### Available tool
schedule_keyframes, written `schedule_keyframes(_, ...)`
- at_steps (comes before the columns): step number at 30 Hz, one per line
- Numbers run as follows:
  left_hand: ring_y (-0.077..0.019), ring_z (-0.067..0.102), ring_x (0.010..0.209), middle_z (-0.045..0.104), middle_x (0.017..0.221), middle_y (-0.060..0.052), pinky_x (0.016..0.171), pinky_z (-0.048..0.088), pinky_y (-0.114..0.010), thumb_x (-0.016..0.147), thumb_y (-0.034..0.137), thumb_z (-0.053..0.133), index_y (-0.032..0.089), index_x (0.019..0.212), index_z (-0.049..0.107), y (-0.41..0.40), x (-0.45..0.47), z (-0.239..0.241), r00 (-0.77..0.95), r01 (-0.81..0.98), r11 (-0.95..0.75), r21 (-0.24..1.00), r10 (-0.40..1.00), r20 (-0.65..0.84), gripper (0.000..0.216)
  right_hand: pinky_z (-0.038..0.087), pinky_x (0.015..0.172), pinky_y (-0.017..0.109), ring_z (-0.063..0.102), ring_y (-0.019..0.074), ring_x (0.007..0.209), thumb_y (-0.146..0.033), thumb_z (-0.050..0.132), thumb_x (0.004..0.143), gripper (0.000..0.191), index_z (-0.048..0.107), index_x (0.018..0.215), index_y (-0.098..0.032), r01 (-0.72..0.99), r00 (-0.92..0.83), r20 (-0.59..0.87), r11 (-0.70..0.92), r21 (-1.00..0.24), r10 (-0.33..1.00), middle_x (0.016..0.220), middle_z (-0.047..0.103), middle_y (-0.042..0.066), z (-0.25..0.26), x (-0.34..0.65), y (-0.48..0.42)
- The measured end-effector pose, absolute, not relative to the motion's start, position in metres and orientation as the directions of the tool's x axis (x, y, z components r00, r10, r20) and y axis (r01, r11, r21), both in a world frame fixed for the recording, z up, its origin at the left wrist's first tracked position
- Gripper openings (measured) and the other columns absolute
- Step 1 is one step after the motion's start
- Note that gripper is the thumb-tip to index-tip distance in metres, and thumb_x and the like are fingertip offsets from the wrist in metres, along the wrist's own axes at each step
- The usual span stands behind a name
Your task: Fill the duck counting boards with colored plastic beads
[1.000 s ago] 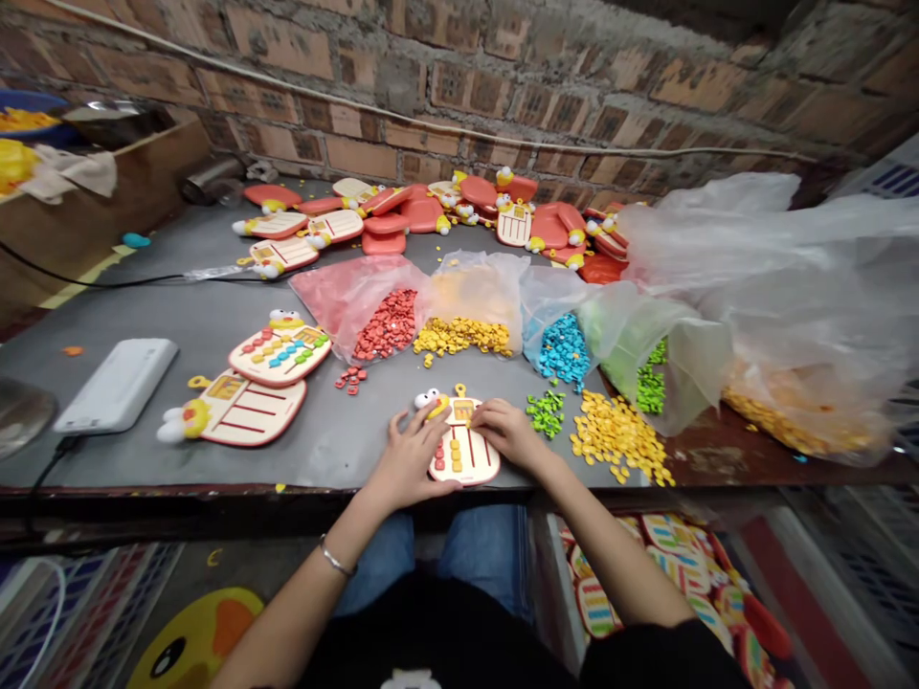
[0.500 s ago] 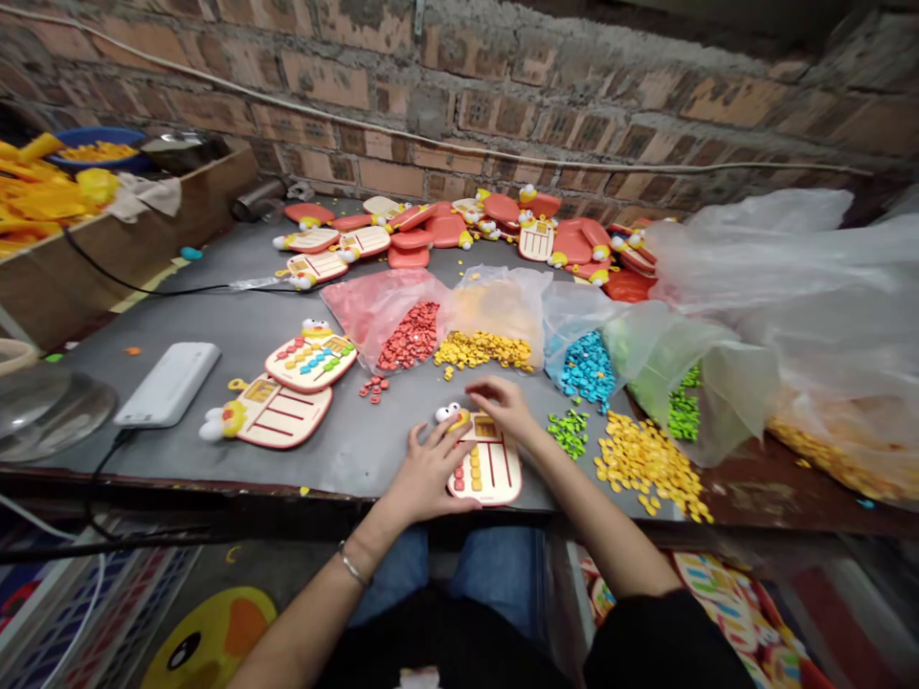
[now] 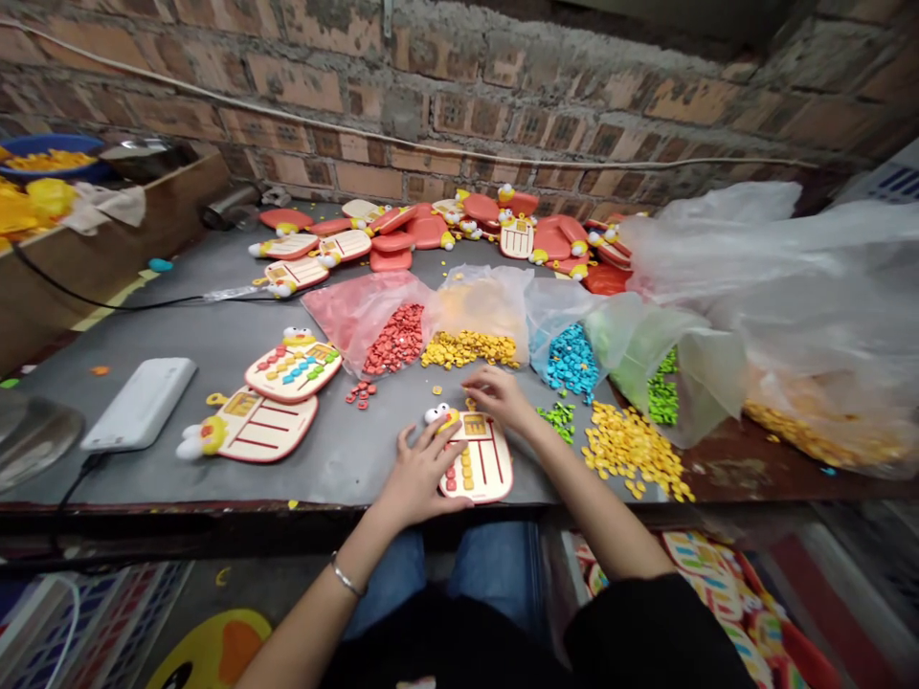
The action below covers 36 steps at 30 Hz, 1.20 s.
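1. The left hand [image 3: 425,471] is spread partly open over the left side of a cream-faced, red-edged toy board [image 3: 495,467], fingers across its face and thumb along its near edge, holding it against the grey tabletop [image 3: 345,459].
2. This board lies at the near edge of the tabletop, in front of the person; a yellow duck-like head with white bulging eyes [image 3: 440,415] sits at its far left corner. Small red and yellow pieces stand in the two left-hand rows; the two rows to the right show plain red lines.
3. The right hand [image 3: 498,394] is above the board's far end, fingers bent and thumb close to the fingertips; whether anything is pinched there, I cannot tell.
4. A single small yellow piece [image 3: 437,389] lies just left of those fingertips.
5. Beyond the hands, four translucent plastic bags lie side by side, spilling, left to right, red pieces [image 3: 394,338], yellow pieces [image 3: 470,349], blue pieces [image 3: 571,357] and green pieces [image 3: 663,392].
6. Near right are a loose green pile [image 3: 558,421] and a larger loose yellow pile [image 3: 632,450].
7. On the left, a board filled with coloured rows [image 3: 294,369] overlaps a similar board with plain red lines [image 3: 267,428].
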<state>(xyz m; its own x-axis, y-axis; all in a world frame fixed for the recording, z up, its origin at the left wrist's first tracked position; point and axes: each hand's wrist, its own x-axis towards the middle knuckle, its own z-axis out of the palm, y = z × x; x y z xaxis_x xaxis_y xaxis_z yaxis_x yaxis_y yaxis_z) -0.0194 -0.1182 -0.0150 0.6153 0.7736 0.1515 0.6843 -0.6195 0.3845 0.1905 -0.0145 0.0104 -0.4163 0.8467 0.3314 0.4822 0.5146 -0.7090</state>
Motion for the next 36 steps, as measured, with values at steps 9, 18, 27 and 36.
schedule_keyframes(9,-0.0345,0.025,0.141,0.036,0.152,-0.012,0.108,0.014,-0.059,0.076,0.063,0.063,0.025,0.136,0.048,-0.119,-0.018,-0.013,0.613,0.694,-0.618,0.369,0.776,0.147,0.072,0.041,0.068,0.029,0.05,0.0188,0.076,-0.019,0.05,0.094,0.02,0.064,0.08,-0.018,0.745,-0.472,0.304,0.559,-0.363,0.827,0.078,0.056,0.006,-0.005,0.222,-0.071)
schedule_keyframes(18,-0.0342,0.025,0.141,0.036,0.152,-0.013,0.108,0.014,-0.06,0.074,0.061,0.065,0.023,0.133,0.049,-0.12,-0.017,-0.01,0.61,0.701,-0.608,0.373,0.782,0.13,0.072,0.045,0.075,0.031,0.052,0.02,0.085,-0.02,0.049,0.095,0.015,0.063,0.093,-0.018,0.69,-0.507,0.293,0.586,-0.425,0.81,0.086,0.057,0.007,-0.007,0.227,-0.073)
schedule_keyframes(27,-0.0355,0.026,0.14,0.038,0.151,-0.013,0.108,0.013,-0.06,0.074,0.057,0.066,0.024,0.135,0.048,-0.12,-0.016,-0.008,0.61,0.702,-0.608,0.371,0.782,0.127,0.071,0.049,0.08,0.036,0.056,0.0215,0.09,-0.02,0.044,0.097,0.021,0.064,0.104,-0.019,0.653,-0.537,0.346,0.639,-0.407,0.77,0.098,0.061,0.012,-0.018,0.228,-0.071)
schedule_keyframes(36,-0.0348,0.028,0.14,0.038,0.151,-0.011,0.107,0.018,-0.06,0.075,0.055,0.066,0.024,0.132,0.051,-0.119,-0.017,-0.007,0.616,0.709,-0.615,0.347,0.778,0.12,0.067,0.049,0.076,0.03,0.057,0.0185,0.084,-0.02,0.047,0.095,0.019,0.066,0.098,-0.019,0.764,-0.405,0.313,0.506,-0.4,0.859,0.091,0.061,0.008,-0.023,0.221,-0.073)
